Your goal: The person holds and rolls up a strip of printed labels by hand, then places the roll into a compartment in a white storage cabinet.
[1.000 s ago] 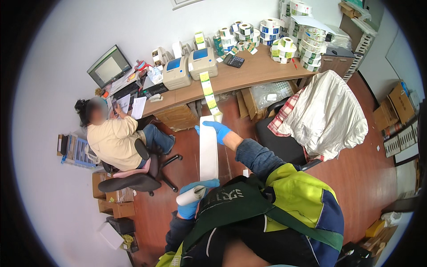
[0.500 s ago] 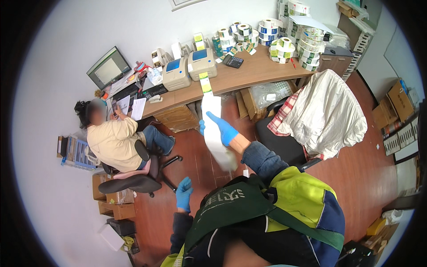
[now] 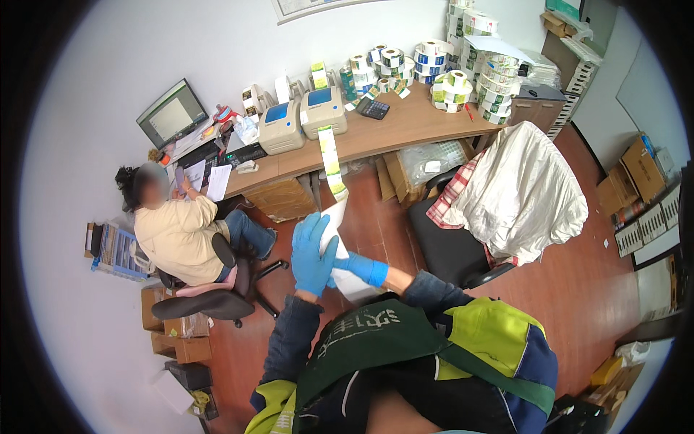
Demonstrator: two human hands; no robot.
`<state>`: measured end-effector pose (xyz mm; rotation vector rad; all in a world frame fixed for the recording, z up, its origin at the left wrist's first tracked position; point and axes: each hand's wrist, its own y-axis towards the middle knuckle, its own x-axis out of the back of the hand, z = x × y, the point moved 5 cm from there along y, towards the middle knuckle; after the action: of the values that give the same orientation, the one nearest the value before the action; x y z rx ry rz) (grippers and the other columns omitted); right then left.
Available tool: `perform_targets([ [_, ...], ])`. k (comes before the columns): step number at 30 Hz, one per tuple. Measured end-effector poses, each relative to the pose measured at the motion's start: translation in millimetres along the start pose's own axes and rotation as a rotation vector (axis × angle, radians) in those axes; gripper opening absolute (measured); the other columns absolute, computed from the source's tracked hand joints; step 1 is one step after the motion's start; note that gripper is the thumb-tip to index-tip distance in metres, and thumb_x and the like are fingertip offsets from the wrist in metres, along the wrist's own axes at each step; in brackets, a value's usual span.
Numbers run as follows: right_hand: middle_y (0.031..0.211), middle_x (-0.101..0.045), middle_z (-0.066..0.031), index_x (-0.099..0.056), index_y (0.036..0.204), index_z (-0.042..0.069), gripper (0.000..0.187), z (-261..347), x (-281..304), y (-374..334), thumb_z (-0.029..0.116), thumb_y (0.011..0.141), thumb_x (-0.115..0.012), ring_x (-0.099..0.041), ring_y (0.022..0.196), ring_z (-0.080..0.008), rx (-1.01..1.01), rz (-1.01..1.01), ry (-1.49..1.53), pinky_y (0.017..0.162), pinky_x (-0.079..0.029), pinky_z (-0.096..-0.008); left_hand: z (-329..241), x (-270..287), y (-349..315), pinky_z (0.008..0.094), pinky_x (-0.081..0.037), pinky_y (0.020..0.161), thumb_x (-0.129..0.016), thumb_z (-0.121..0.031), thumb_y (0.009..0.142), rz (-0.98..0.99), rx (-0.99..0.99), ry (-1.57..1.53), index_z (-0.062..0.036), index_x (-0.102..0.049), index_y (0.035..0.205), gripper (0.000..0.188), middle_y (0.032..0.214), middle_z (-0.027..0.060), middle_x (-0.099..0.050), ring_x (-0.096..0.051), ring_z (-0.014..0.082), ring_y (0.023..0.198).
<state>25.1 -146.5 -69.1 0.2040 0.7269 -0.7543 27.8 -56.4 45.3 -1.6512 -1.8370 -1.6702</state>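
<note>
A long strip of labels (image 3: 331, 160), yellow-green printed and then white-backed, hangs from the front of the right-hand label printer (image 3: 322, 116). It runs down to my hands in front of my chest. My left hand (image 3: 311, 253), in a blue glove, is closed on the strip with its fingers pressed together along it. Directly beside it, my right hand (image 3: 361, 269), also blue-gloved, grips the strip from the other side; its fingertips are hidden behind the left hand and the strip. Below the hands the strip's white tail (image 3: 356, 287) hangs toward my dark green apron.
The desk (image 3: 405, 119) carries a second printer (image 3: 282, 129), a calculator (image 3: 374, 108) and stacked label rolls (image 3: 450, 90). At the left a person (image 3: 177, 231) sits before a monitor (image 3: 171, 114). An office chair (image 3: 448, 235) draped with a white cover (image 3: 531, 195) stands at the right.
My left hand has risen from my side to the strip and closed on it. My right hand has come down and nearer with the strip. More printed strip now shows below the printer.
</note>
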Motion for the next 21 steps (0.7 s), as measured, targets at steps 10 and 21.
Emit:
perform_targets([
  [10,0.100,-0.067,-0.0094,-0.058,0.117,0.002,0.039,0.1,-2.2,-16.0,0.034,0.096,-0.059,-0.064,0.087,-0.0168,-0.080,0.108,-0.112,0.076,-0.052,-0.0278,73.5,-40.8,-16.6,0.0312,-0.049,0.083,-0.050,-0.023,0.098,0.233,0.683,-0.994,0.0006,-0.067,0.113,0.033,0.108,0.0071,-0.069,-0.064,0.0200,0.093],
  [21,0.102,-0.066,-0.0107,-0.057,0.120,0.002,0.030,-3.8,3.7,-6.1,0.021,0.097,-0.057,-0.064,0.087,-0.0170,0.003,0.147,-0.270,0.076,-0.053,-0.0277,59.0,-49.2,-49.8,0.0401,-0.031,0.113,-0.054,-0.036,0.095,0.563,0.801,-1.783,0.0027,-0.032,0.145,0.068,0.146,0.0172,-0.042,-0.043,0.0301,0.133],
])
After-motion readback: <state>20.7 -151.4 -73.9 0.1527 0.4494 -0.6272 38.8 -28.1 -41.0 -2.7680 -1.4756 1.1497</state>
